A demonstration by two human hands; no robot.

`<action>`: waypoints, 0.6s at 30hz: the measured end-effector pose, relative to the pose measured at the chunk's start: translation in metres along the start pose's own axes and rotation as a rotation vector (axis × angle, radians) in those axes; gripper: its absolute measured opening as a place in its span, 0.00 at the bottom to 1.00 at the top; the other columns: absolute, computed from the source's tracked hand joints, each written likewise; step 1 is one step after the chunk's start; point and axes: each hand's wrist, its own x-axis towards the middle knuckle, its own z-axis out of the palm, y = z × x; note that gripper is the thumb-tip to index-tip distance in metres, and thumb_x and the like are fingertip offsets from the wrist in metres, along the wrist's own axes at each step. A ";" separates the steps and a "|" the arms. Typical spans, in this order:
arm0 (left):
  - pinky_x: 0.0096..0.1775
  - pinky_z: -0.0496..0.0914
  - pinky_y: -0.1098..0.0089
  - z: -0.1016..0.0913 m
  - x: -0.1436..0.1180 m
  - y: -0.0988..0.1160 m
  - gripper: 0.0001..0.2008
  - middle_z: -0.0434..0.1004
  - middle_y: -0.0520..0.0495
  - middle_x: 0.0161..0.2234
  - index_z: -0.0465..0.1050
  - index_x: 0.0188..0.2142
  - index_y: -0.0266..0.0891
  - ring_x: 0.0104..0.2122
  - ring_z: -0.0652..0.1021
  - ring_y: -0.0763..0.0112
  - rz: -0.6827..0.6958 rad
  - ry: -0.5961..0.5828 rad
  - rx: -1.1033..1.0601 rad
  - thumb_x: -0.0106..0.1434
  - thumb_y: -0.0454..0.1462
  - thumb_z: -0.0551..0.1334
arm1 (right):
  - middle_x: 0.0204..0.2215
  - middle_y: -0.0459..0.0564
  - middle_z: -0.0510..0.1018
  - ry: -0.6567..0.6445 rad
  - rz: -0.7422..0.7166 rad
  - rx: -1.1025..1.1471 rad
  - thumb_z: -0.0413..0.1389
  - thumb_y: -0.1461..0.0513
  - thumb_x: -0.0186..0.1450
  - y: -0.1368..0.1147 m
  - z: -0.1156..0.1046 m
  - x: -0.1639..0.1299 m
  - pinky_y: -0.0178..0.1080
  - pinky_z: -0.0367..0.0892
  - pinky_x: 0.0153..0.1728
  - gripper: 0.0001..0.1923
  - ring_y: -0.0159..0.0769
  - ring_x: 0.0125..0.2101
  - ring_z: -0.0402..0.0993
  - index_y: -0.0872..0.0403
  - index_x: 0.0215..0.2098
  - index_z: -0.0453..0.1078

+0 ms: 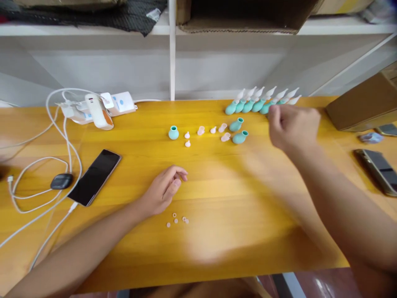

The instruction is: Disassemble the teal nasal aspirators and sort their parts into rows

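Reaching right hand, blurred, grip unclear, beside seven capped teal bulbs, left hand loosely curled, empty, three uncapped bulbs, six pale tips, five tiny rings

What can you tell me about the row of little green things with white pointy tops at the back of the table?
The row of teal bulbs sits at the far edge of the yellow table, near the wall. About seven stand side by side, touching, each a rounded, soft-looking teal bulb with a pale, see-through pointed tip leaning up to the right. The right hand, blurred, is at the row's right end; whether it touches a bulb cannot be told.
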 end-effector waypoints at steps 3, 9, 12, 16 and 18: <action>0.51 0.70 0.60 0.000 0.000 0.000 0.18 0.77 0.42 0.49 0.68 0.58 0.42 0.46 0.75 0.62 0.002 -0.001 0.011 0.84 0.49 0.48 | 0.26 0.55 0.78 -0.007 -0.246 0.144 0.45 0.53 0.79 -0.042 0.008 -0.032 0.39 0.45 0.29 0.27 0.34 0.26 0.64 0.57 0.28 0.72; 0.51 0.70 0.61 0.000 0.001 -0.001 0.17 0.78 0.43 0.49 0.68 0.58 0.42 0.46 0.76 0.62 0.007 0.000 0.040 0.84 0.48 0.48 | 0.34 0.64 0.85 -0.232 -0.398 0.102 0.41 0.50 0.82 -0.136 0.025 -0.055 0.39 0.50 0.31 0.33 0.40 0.28 0.75 0.62 0.38 0.81; 0.51 0.70 0.61 -0.001 0.002 0.000 0.16 0.78 0.43 0.49 0.68 0.57 0.42 0.46 0.76 0.63 0.000 -0.003 0.054 0.83 0.46 0.49 | 0.34 0.68 0.85 -0.352 -0.341 0.102 0.40 0.47 0.83 -0.168 0.031 -0.052 0.40 0.56 0.32 0.37 0.47 0.32 0.81 0.64 0.41 0.82; 0.49 0.70 0.62 -0.003 0.006 0.008 0.11 0.79 0.44 0.46 0.70 0.53 0.41 0.44 0.77 0.63 0.008 -0.084 0.077 0.80 0.42 0.54 | 0.36 0.67 0.86 -0.439 -0.311 0.129 0.39 0.42 0.82 -0.186 0.039 -0.041 0.41 0.63 0.35 0.41 0.52 0.37 0.83 0.60 0.42 0.85; 0.49 0.70 0.62 -0.004 0.008 0.013 0.09 0.79 0.45 0.45 0.73 0.49 0.41 0.43 0.77 0.63 0.099 -0.283 0.148 0.72 0.40 0.65 | 0.38 0.66 0.86 -0.462 -0.293 0.130 0.39 0.42 0.82 -0.188 0.042 -0.035 0.42 0.64 0.37 0.40 0.52 0.39 0.84 0.59 0.44 0.86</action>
